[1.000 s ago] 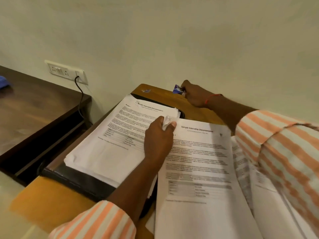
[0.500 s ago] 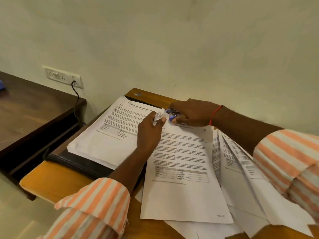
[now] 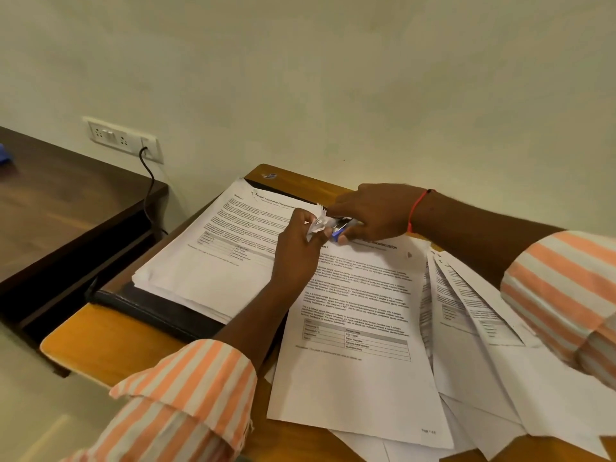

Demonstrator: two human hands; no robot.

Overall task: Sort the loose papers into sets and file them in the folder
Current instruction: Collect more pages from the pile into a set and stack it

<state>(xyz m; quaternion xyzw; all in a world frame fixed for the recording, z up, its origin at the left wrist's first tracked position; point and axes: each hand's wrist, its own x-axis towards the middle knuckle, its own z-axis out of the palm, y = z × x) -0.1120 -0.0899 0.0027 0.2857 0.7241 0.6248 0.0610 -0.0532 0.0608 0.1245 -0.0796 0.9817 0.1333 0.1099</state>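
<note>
A set of printed papers [image 3: 360,328] lies in the middle of the wooden table. My left hand [image 3: 296,251] pinches its lifted top-left corner [image 3: 316,221]. My right hand [image 3: 373,211] holds a small blue and silver stapler [image 3: 340,228] right at that corner. On the left, a black folder [image 3: 160,311] lies open with a thick stack of papers [image 3: 213,255] on it. More loose sheets [image 3: 483,345] fan out to the right, partly under my right arm.
The light wooden table [image 3: 100,341] stands against a pale wall. A dark wooden desk [image 3: 60,201] stands to the left. A wall socket [image 3: 123,138] with a black cable plugged in sits above the gap between them.
My right hand has brought the stapler from the table's far edge to the corner that my left hand pinches. The corner is lifted a little higher now.
</note>
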